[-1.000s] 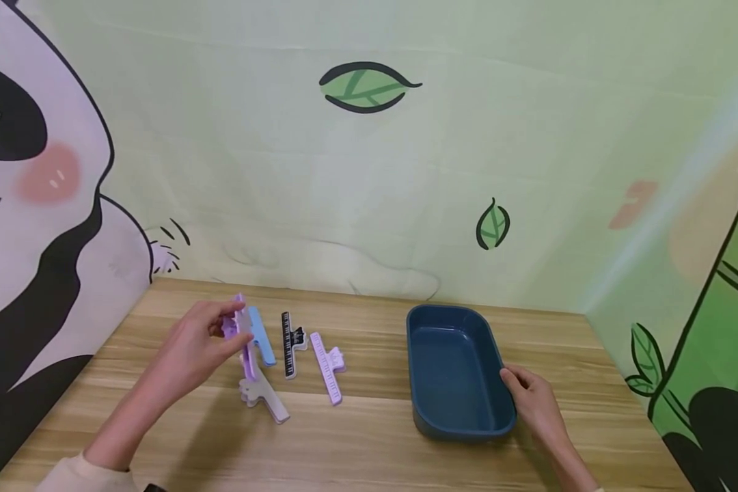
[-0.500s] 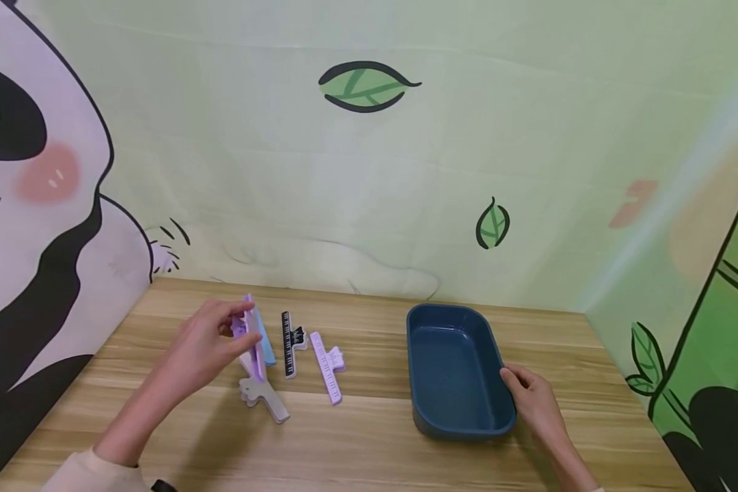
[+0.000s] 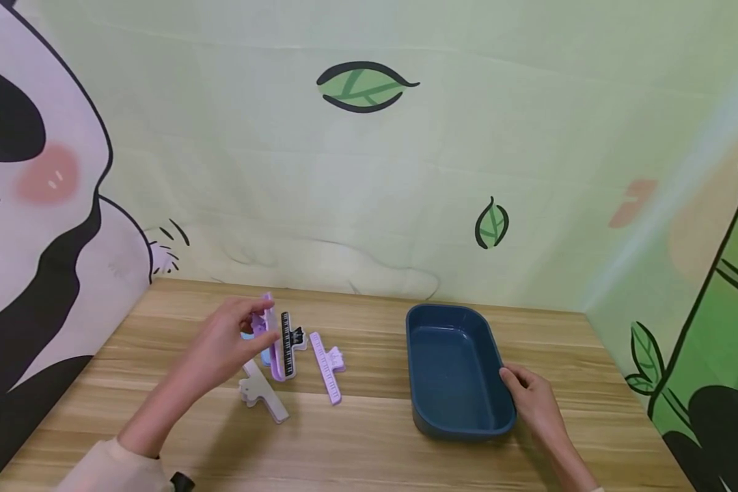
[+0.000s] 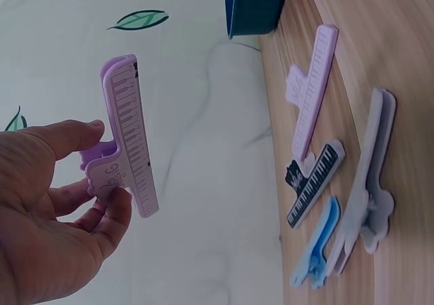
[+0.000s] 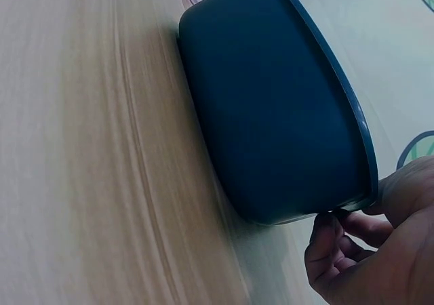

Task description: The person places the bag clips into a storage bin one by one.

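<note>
In my left hand (image 3: 229,342) is a purple clip (image 4: 129,125) with a piano-key print, pinched between thumb and fingers and raised above the table. Four-sided and deep, a dark blue container (image 3: 458,386) stands to the right; the thumb and fingers of my right hand (image 3: 534,400) grip its right rim. Lying below and around my left hand are a grey clip (image 3: 269,400), a black piano-key clip (image 4: 317,183) and a light blue clip (image 4: 317,247), the last partly hidden in the head view. A second purple clip (image 3: 326,369) lies between them and the container.
The wooden table (image 3: 357,451) meets a pale green printed cloth (image 3: 270,171) at its back edge. A panda drawing (image 3: 43,178) covers the cloth at the left. A beige sleeve (image 3: 119,468) covers my left forearm.
My left hand has moved right with the purple clip, from beside the light blue clip to next to the black one. The right hand and container have stayed in place.
</note>
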The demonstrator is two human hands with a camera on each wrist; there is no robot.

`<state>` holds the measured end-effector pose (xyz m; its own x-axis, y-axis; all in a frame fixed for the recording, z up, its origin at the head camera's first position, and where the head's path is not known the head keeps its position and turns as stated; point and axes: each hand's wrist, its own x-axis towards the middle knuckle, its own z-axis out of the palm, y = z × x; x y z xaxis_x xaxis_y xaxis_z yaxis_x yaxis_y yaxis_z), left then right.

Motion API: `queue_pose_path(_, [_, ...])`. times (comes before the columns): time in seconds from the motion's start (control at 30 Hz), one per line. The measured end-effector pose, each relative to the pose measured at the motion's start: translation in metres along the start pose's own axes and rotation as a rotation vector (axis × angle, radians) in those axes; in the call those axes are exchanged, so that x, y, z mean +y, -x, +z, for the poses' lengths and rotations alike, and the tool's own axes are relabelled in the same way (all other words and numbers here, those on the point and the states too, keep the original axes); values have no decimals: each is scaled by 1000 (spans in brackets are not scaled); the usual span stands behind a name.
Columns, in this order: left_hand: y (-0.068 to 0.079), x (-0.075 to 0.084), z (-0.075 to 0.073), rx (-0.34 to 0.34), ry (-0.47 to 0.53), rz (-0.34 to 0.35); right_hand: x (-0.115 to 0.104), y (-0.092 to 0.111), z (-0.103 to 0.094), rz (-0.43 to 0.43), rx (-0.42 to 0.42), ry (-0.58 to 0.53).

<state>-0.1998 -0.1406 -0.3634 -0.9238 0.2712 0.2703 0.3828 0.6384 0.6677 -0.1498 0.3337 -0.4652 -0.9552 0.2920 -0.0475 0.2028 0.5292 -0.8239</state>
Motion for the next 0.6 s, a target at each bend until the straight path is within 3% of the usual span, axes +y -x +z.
queue_pose_path(0.6, [-17,20,35,-42,55,45,1,-1,0,0,8,-9])
